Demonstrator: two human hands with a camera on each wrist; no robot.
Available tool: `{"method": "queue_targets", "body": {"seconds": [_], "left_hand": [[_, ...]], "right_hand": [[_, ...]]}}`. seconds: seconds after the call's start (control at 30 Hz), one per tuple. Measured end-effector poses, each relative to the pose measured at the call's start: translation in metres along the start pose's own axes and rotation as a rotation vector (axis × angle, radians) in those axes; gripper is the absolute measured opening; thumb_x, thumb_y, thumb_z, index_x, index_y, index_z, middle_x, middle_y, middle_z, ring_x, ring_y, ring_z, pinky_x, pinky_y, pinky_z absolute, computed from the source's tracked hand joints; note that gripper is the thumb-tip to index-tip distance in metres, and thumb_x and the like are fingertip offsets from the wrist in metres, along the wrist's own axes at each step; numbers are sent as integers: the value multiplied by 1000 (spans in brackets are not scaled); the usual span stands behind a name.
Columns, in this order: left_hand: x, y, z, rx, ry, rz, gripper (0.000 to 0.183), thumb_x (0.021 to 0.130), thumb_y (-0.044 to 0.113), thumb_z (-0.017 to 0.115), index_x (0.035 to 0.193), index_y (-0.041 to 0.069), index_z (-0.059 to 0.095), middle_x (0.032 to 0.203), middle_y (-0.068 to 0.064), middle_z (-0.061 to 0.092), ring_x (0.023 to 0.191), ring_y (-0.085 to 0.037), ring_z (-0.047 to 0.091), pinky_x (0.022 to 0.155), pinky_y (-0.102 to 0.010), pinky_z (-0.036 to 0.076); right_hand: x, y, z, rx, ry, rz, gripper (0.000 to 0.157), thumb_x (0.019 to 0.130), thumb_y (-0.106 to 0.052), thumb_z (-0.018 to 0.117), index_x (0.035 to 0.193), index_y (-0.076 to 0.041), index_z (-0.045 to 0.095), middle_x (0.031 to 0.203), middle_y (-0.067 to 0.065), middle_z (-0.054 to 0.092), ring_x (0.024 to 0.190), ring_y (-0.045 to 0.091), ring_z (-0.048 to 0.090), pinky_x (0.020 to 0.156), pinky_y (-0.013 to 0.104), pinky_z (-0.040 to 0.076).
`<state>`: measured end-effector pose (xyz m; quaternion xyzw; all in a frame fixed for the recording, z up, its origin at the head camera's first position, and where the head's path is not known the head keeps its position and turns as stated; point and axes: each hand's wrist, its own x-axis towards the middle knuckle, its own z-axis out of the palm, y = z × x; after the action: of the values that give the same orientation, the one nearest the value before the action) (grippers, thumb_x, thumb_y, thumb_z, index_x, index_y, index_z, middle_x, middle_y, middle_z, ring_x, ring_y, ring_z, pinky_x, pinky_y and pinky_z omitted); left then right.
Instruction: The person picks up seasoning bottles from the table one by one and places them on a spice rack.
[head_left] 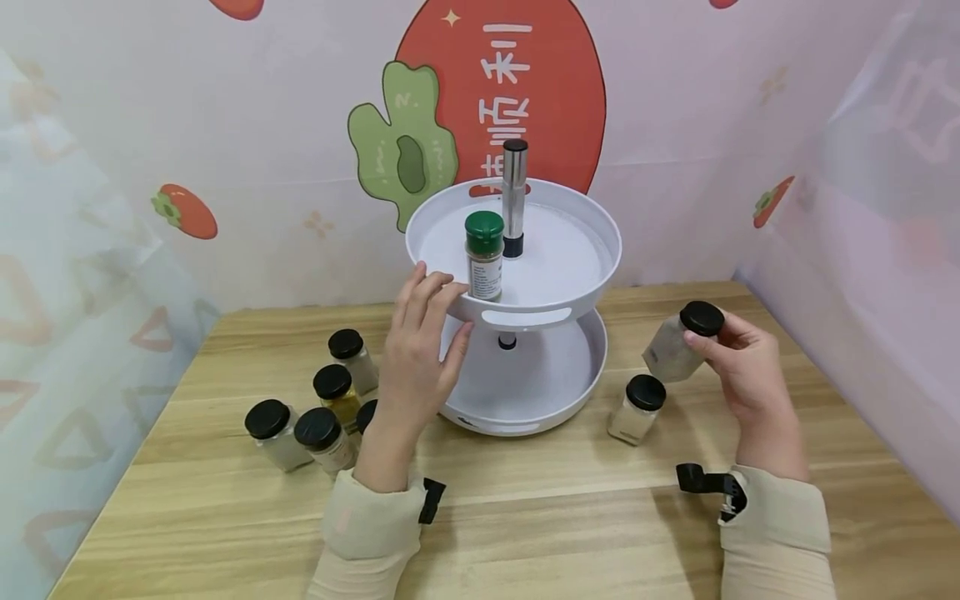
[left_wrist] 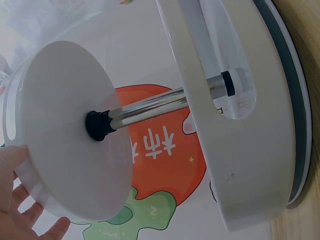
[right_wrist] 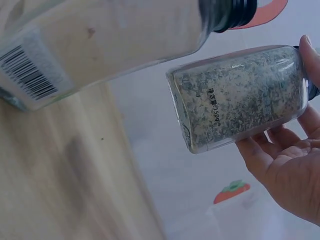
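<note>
My left hand (head_left: 422, 350) is at the left front rim of the white two-tier tray's upper tier (head_left: 513, 317). Its fingers lie relaxed and spread along the rim, the thumb lower down. On that tier, by the metal post (head_left: 513, 192), stands a green-capped spice shaker (head_left: 484, 258). My right hand (head_left: 750, 367) grips a black-lidded jar (head_left: 671, 350) near its lid, tilted, right of the tray; the right wrist view shows greenish-grey flakes filling the jar (right_wrist: 240, 100). Just in front of it stands a second black-lidded jar (head_left: 633, 412) with pale contents.
Several black-lidded jars (head_left: 318, 429) stand left of the tray, one partly hidden behind my left forearm. The lower tier (head_left: 517, 379) sits on the wooden table (head_left: 525, 533). A printed backdrop (head_left: 285, 150) rises behind the table, with translucent sheets along the sides.
</note>
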<state>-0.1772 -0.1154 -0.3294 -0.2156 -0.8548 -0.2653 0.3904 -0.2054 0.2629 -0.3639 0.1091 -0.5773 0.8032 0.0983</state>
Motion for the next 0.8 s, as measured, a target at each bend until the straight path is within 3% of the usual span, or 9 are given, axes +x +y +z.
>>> {"method": "queue_targets", "body": {"seconds": [0.3,0.8], "left_hand": [[1,0,2,-8,-12,-3,39,95,12,65,132,8,53,139,-12,51,149,-30,31,123,-36,29],[0,0,0,-8,-2,6,39,95,11,66,132,7,53,139,-12,51,148,-32,32,124,-38,27]], "right_hand": [[1,-14,14,9,-51,-55,36,87,21,58,110,-2,75,95,-1,75,85,7,67,77,19,57],[15,-39,26,19,-92,-36,37,86,21,59,112,0,74,98,1,75,90,9,68,78,19,58]]}}
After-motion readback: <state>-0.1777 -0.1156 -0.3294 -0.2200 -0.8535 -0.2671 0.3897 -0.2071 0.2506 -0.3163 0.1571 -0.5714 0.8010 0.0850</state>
